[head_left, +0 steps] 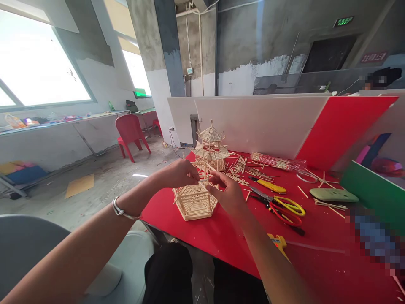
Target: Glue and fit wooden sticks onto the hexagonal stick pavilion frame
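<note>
Above a hexagonal pavilion base (198, 211) built of thin wooden sticks, my two hands meet at its upper frame. My left hand (182, 174) comes from the left with its fingers pinched. My right hand (226, 189) reaches in from the right, thumb and fingers drawn together. Between the fingertips shows a short, pale wooden stick (203, 184), pinched from both sides; its ends are partly hidden by the fingers. Just behind stands a tiered stick pavilion (211, 136) with a pointed roof. My hands cover part of the base's posts and rails.
On the red tabletop (234, 249) lie loose sticks (241, 164), a bagged bundle (274, 161), a yellow utility knife (268, 185), scissors (284, 207), a yellow glue gun (278, 242) and a green case (333, 194). White panels (253, 122) border the back. A person's head shows far right.
</note>
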